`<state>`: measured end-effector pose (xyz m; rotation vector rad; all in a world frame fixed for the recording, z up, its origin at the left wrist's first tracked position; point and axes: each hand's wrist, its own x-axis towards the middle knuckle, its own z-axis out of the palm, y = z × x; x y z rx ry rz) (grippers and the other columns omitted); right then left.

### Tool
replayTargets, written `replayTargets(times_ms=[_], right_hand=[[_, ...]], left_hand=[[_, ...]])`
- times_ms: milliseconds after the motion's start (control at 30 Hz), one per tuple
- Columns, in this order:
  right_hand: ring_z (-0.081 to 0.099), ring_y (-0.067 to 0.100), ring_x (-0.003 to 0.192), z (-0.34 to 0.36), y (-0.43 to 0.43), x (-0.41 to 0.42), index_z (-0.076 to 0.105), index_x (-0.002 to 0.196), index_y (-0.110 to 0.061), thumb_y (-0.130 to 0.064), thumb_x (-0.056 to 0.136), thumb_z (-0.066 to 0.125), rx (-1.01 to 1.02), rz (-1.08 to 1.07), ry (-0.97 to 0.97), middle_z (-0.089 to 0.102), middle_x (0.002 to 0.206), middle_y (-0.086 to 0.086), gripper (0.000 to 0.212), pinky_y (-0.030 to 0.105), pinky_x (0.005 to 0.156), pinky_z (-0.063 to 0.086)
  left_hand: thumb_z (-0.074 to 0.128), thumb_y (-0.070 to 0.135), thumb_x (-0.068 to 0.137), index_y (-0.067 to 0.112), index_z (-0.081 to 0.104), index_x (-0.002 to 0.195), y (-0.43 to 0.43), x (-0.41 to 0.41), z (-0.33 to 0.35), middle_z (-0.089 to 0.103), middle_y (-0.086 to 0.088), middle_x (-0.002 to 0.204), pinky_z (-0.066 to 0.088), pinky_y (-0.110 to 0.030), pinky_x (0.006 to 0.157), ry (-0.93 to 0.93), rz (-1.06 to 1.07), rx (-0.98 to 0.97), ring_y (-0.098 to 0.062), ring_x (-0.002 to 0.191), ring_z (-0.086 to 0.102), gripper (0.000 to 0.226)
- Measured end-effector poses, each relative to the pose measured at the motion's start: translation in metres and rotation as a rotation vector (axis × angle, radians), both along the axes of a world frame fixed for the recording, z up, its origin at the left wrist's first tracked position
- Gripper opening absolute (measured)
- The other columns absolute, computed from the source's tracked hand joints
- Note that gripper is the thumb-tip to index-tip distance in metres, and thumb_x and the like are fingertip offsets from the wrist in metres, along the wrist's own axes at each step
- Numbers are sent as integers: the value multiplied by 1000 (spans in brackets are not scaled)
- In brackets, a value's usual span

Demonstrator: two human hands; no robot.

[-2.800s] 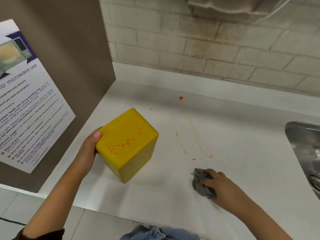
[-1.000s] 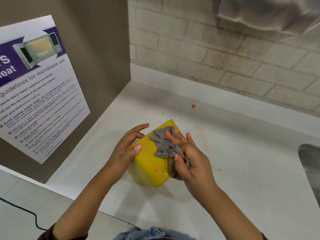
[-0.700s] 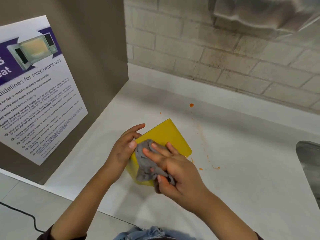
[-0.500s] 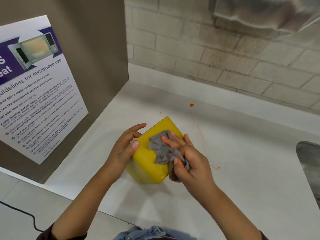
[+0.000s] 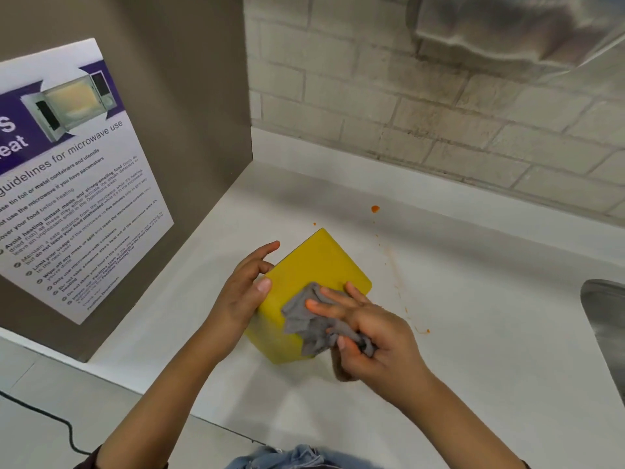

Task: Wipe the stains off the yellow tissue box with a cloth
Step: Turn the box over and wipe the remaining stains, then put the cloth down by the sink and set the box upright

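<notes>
The yellow tissue box [image 5: 318,262] stands tilted on the white counter [image 5: 473,326], one corner toward me. My left hand [image 5: 241,292] grips its left side, thumb on the top edge. My right hand [image 5: 368,336] presses a crumpled grey cloth [image 5: 304,316] against the box's near right face and top edge. The cloth and fingers hide part of that face. The bare yellow top shows no stains.
Orange spatters [image 5: 374,208] dot the counter behind and right of the box. A brown panel with a microwave-guidelines poster [image 5: 67,184] rises at left. A steel sink [image 5: 605,330] sits at the right edge. A brick wall [image 5: 439,123] runs behind.
My right hand picked the cloth off the counter and has been rubbing it back and forth over the box. In the last half second it slid down toward the near face.
</notes>
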<state>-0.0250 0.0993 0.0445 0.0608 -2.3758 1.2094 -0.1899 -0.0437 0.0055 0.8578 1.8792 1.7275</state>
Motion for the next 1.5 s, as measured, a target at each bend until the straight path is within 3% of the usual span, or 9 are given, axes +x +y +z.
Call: replayTargets(times_ms=[167, 300, 433, 567, 733, 833, 933, 1067, 1500], right_hand=[[38, -3, 131, 4, 6, -14, 62, 106, -26, -24, 89, 47, -178, -221, -61, 53, 123, -35, 22, 18, 116, 9], [33, -5, 133, 10, -12, -34, 57, 99, -33, -29, 91, 45, -46, -201, -34, 48, 131, -24, 15, 16, 115, 5], [39, 4, 133, 9, -26, -30, 52, 92, -28, -22, 89, 48, 46, 34, -16, 61, 125, -3, 9, 25, 117, 9], [53, 9, 121, 1, -28, -8, 62, 79, -5, -16, 85, 50, 71, 138, -34, 71, 107, 8, 17, 29, 116, 21], [70, 29, 86, -5, -29, 22, 58, 74, -2, -16, 86, 54, -684, -241, 17, 71, 75, 18, 19, 32, 84, 54], [56, 49, 73, -10, 0, 20, 57, 75, 10, -24, 88, 49, -1151, -480, -48, 58, 75, 36, 38, 46, 65, 50], [65, 26, 83, -21, 25, 17, 75, 79, -9, -26, 96, 39, -1450, -540, -24, 71, 86, 13, 44, 31, 71, 56], [72, 17, 83, -36, 35, 15, 78, 83, -16, -33, 99, 38, -1497, -618, -70, 76, 89, 3, 47, 29, 70, 58], [66, 15, 73, -57, 49, 38, 77, 81, -15, -27, 95, 45, -1497, -660, -82, 72, 86, 5, 37, 23, 61, 51]], left_hand=[[45, 61, 67, 55, 53, 106, 3, 7, 7, 51, 9, 128, 47, -36, 94, -31, 10, -30, -9, 114, 53, 40], [48, 69, 65, 38, 50, 120, 3, 13, 13, 54, -1, 125, 48, -25, 92, -82, 83, 27, -10, 111, 57, 62], [50, 83, 51, 11, 42, 132, 3, 8, 13, 48, -18, 134, 35, -48, 108, -128, 116, 2, -29, 125, 47, 109], [45, 63, 61, 16, 44, 130, 3, 9, 14, 48, -17, 135, 37, -58, 103, -165, 141, 39, -32, 121, 49, 84], [43, 66, 60, 60, 48, 103, -3, 11, 12, 45, 1, 136, 46, -37, 89, -71, 148, 12, -19, 117, 51, 44], [51, 75, 60, 43, 51, 100, -9, 17, 11, 39, 15, 139, 43, -26, 89, 48, 131, 0, -3, 125, 42, 51], [56, 73, 60, 27, 47, 101, -10, 23, 9, 30, 21, 142, 34, -32, 103, 235, 91, -72, 9, 130, 28, 62], [64, 61, 56, 24, 45, 97, -10, 30, 5, 28, 11, 147, -3, -40, 117, 563, 69, -259, -15, 143, 16, 59], [55, 79, 50, 15, 53, 98, 14, 58, -34, 36, -14, 146, -7, -51, 114, 829, -46, -637, -28, 143, 10, 80]])
